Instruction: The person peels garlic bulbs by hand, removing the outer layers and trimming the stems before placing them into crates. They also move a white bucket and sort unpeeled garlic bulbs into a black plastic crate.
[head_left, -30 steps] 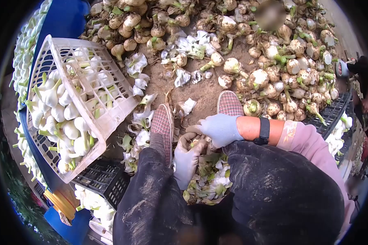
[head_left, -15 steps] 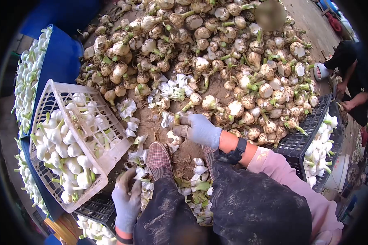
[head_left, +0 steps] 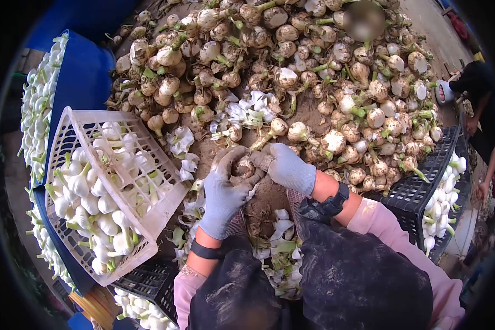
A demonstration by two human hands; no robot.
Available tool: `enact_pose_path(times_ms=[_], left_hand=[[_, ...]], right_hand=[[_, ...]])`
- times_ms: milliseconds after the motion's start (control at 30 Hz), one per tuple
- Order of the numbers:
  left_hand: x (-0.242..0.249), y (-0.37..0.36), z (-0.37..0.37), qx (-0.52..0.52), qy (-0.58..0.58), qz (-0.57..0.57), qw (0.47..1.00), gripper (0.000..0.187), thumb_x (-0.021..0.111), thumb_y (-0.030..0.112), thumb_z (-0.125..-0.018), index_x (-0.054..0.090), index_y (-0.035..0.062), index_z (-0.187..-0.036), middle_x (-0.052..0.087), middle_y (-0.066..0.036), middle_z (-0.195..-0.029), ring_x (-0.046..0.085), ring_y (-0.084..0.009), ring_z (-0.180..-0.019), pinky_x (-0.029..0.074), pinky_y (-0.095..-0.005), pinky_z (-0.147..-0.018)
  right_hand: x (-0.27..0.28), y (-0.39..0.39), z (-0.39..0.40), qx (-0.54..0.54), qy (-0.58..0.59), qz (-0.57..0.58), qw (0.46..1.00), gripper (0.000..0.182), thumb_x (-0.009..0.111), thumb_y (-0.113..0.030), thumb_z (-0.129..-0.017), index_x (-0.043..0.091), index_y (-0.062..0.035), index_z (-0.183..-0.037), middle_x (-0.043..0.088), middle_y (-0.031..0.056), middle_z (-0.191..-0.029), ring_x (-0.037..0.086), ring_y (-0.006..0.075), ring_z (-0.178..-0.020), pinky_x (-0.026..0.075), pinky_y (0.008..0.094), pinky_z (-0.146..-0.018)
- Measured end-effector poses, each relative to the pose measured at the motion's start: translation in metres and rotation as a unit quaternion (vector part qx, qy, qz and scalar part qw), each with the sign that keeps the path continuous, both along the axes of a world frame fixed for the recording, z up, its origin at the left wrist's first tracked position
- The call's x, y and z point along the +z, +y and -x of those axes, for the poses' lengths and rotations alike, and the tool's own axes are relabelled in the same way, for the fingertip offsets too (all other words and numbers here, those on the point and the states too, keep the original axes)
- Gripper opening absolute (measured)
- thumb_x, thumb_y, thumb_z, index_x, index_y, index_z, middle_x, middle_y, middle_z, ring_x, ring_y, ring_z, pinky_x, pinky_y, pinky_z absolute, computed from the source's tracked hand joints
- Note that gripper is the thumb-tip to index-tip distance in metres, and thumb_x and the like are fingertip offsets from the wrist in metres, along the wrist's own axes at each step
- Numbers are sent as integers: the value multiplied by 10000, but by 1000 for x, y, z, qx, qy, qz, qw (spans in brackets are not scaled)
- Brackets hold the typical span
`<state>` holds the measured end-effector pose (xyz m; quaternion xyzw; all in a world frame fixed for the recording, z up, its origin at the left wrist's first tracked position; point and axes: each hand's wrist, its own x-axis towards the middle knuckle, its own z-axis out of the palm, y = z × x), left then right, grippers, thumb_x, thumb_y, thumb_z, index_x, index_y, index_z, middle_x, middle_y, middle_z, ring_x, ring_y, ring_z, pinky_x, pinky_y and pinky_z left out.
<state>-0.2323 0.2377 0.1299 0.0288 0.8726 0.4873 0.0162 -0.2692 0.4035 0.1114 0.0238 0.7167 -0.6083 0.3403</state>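
Observation:
My left hand point(head_left: 225, 190), in a grey glove with dirty fingertips, curls around a soil-stained garlic bulb point(head_left: 243, 167). Closed against the bulb's right side is my gloved right hand point(head_left: 287, 166), its fingertips at the bulb; the stem is hidden by the fingers. Both hands meet above my shoes, in front of a large heap of unpeeled garlic point(head_left: 335, 110). Loose white garlic skins point(head_left: 253, 110) lie on the soil just beyond the hands, and more peelings point(head_left: 280, 253) are between my feet.
At left, a tilted white crate point(head_left: 148, 231) holds clean garlic, beside a blue container point(head_left: 85, 77) and more white bulbs point(head_left: 41, 99). A black crate point(head_left: 148, 283) sits low left. Another black crate point(head_left: 412, 187) with peeled garlic stands right, near another person's arm point(head_left: 490, 165).
My left hand has risen from beside my left knee to the middle and now grips the garlic bulb. My right hand has shifted slightly right and stays at the bulb.

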Motion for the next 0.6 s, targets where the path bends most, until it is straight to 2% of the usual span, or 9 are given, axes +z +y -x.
enact_pose_path(times_ms=[100,200,233,300,367,433,467,567,600], left_hand=[[-11,-12,-5,61,-152,-249,955,622,809,35,-685,522,-12,-1235,585,-100,-1156,581,-190,-1049,522,-307,-852],[-13,-18,-11,89,-198,-407,887,566,704,-13,-774,484,13,-1295,568,-109,-1176,568,-198,-1085,535,-257,-786],[-13,-20,-11,89,-199,-406,887,566,704,-13,-774,484,13,-1295,568,-109,-1176,568,-198,-1085,535,-257,-786],[-11,-24,-10,109,-263,-608,741,528,606,129,-896,396,46,-1374,587,-104,-1159,623,-149,-886,479,-192,-609],[-14,-16,-14,103,-246,-560,784,512,515,263,-958,354,76,-1407,563,-92,-1192,604,-111,-745,398,-162,-479],[-8,-7,-13,175,-223,-494,822,542,549,269,-934,357,103,-1413,548,-89,-1215,589,-113,-669,400,-162,-477],[-8,-17,-15,118,-275,-568,767,610,608,136,-873,344,88,-1422,545,-82,-1221,588,-99,-751,434,-170,-529],[-39,-18,-26,45,-143,-263,953,725,686,51,-796,324,43,-1424,535,-84,-1222,607,-117,-846,503,-207,-600],[-3,-10,-22,113,-253,-369,887,657,656,87,-842,335,20,-1412,544,-108,-1223,616,-151,-916,532,-248,-710]], right_hand=[[6,-6,-3,1,4,8,1000,379,574,-290,-914,619,35,-724,611,122,-611,575,186,-565,438,326,-525],[14,-8,1,112,187,-169,961,261,585,-217,-844,611,36,-784,650,196,-727,627,389,-671,483,423,-576],[12,-8,-1,111,185,-168,962,261,585,-217,-844,611,36,-784,650,196,-727,627,389,-671,483,423,-576],[9,-9,-7,186,324,-302,877,241,608,-211,-816,601,16,-896,663,175,-827,642,381,-767,502,461,-654],[3,-9,-10,235,317,-313,864,345,642,-257,-824,587,5,-1041,655,171,-917,635,379,-854,515,434,-749],[-18,-9,-18,40,295,-70,952,396,658,-270,-846,586,15,-1112,657,178,-972,646,336,-880,508,376,-797],[-15,-14,-18,-49,82,170,981,385,654,-233,-871,586,19,-1153,668,164,-1001,655,253,-890,498,331,-808],[-18,-2,-14,23,-23,106,994,294,646,-177,-877,620,9,-1102,686,121,-984,642,175,-865,496,324,-771],[-25,-6,-16,34,5,30,999,259,642,-173,-877,642,-6,-1075,696,97,-893,630,142,-803,498,330,-734]])
